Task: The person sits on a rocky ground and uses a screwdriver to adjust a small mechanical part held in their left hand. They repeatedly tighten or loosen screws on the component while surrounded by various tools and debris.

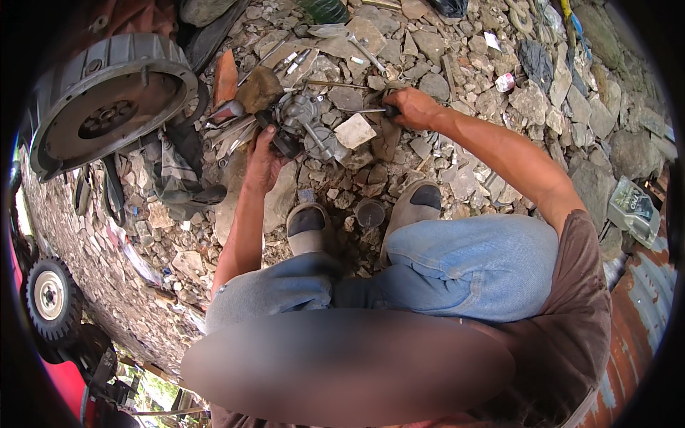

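Note:
A grey cast-metal machine part (302, 114) with a dark round piece on its near left side sits among the stones in front of me. My left hand (265, 162) is closed round that dark piece, thumb on top; the fingers beneath are partly hidden. To the right, my right hand (416, 108) grips the black handle of a screwdriver (370, 110). Its thin shaft points left toward the casting, and I cannot tell whether the tip touches it. A pale flat stone (354, 131) lies just below the shaft. A brown block (259, 90) stands beyond my left hand.
A large round metal housing (110, 107) stands at the left. Wrenches (367, 57) and other tools lie on the rubble beyond the casting. A small round container (369, 212) sits between my shoes. At the right are a plastic jug (633, 212) and rusty corrugated sheet (638, 321).

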Motion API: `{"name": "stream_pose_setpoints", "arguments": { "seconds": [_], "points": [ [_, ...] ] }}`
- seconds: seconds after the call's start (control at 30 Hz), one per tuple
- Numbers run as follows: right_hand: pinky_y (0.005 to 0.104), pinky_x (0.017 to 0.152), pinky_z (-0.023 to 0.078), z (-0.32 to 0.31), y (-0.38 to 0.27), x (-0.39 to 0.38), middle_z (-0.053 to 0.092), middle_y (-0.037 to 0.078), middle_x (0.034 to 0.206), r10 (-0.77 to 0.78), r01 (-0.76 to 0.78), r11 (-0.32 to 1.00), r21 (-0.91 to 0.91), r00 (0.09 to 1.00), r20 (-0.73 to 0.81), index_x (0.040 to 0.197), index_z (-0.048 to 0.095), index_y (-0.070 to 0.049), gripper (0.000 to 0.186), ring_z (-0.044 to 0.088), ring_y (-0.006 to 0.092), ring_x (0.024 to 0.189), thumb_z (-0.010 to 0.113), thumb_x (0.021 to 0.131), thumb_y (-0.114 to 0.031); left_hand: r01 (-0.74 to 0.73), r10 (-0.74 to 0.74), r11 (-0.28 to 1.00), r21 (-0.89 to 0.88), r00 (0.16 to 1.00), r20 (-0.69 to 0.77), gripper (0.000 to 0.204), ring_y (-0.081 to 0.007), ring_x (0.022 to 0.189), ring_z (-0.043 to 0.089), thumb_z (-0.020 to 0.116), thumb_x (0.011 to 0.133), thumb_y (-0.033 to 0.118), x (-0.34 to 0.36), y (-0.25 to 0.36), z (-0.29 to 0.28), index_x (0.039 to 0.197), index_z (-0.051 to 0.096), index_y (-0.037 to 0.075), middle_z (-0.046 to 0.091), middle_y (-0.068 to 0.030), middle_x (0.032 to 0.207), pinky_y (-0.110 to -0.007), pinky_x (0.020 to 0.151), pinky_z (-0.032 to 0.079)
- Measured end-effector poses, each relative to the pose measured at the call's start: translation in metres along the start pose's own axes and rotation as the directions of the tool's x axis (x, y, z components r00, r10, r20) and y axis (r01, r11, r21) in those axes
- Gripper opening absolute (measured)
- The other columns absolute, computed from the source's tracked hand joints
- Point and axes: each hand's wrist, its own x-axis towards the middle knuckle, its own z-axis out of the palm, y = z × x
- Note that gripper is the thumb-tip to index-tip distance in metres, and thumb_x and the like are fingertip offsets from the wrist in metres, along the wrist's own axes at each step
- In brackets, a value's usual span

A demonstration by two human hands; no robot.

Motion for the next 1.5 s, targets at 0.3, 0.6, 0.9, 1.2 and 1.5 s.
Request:
{"name": "stream_pose_setpoints", "arguments": {
  "seconds": [0.3,0.6,0.9,1.2,1.5],
  "points": [
    [0.0339,0.097,0.054,-0.068,-0.007,-0.008,0.074,0.017,0.109,0.323,-0.309,0.829,0.465,0.945,0.054,0.137,0.061,0.004,0.057,0.069,0.025,0.102,0.068,0.087,-0.021,-0.036,0.037,0.999,0.039,0.999,-0.025,0.055,-0.0259,0.105,0.071,0.065,0.098,0.04,0.0,-0.001,0.003,0.141,0.047,0.009,0.069,-0.0107,0.119,-0.05,0.087,0.062],
    [0.0365,0.084,0.053,-0.168,-0.098,-0.009,0.071,0.009,0.098,0.052,-0.026,0.973,0.228,0.992,-0.111,0.12,0.065,-0.002,0.033,0.065,0.0202,0.09,0.058,0.1,-0.027,-0.015,0.016,1.0,0.014,0.999,-0.037,0.061,-0.0281,0.101,0.073,0.07,0.095,0.041,-0.002,0.006,0.008,0.14,0.048,0.007,0.07,-0.0132,0.116,-0.054,0.088,0.061],
    [0.0509,0.08,0.053,-0.187,-0.173,-0.001,0.07,0.024,0.085,-0.231,0.193,0.942,-0.276,0.966,-0.115,0.1,0.072,0.001,0.028,0.068,0.0417,0.089,0.067,0.086,-0.022,-0.032,0.033,0.999,0.021,0.998,-0.056,0.059,-0.0306,0.104,0.073,0.07,0.096,0.038,-0.001,0.003,0.005,0.141,0.048,0.006,0.069,-0.0143,0.12,-0.056,0.089,0.062],
    [0.0502,0.079,0.053,-0.182,-0.183,0.047,0.069,0.021,0.092,-0.396,0.338,0.858,-0.386,0.915,-0.079,0.093,0.07,-0.001,0.021,0.067,0.0407,0.091,0.069,0.08,-0.017,-0.014,0.014,1.0,0.001,0.993,-0.121,0.067,-0.0296,0.103,0.073,0.074,0.094,0.038,-0.002,0.001,0.006,0.144,0.044,0.005,0.068,-0.0125,0.122,-0.055,0.086,0.063],
    [0.05,0.06,0.052,-0.198,-0.217,0.065,0.065,0.023,0.07,-0.43,0.398,0.831,-0.389,0.903,0.006,0.078,0.067,0.002,0.023,0.066,0.041,0.066,0.065,0.082,-0.021,-0.015,0.016,1.0,0.007,0.993,-0.121,0.077,-0.0277,0.098,0.073,0.077,0.091,0.041,0.001,-0.001,0.007,0.147,0.04,0.004,0.068,-0.0144,0.12,-0.05,0.085,0.063]
  ]
}}
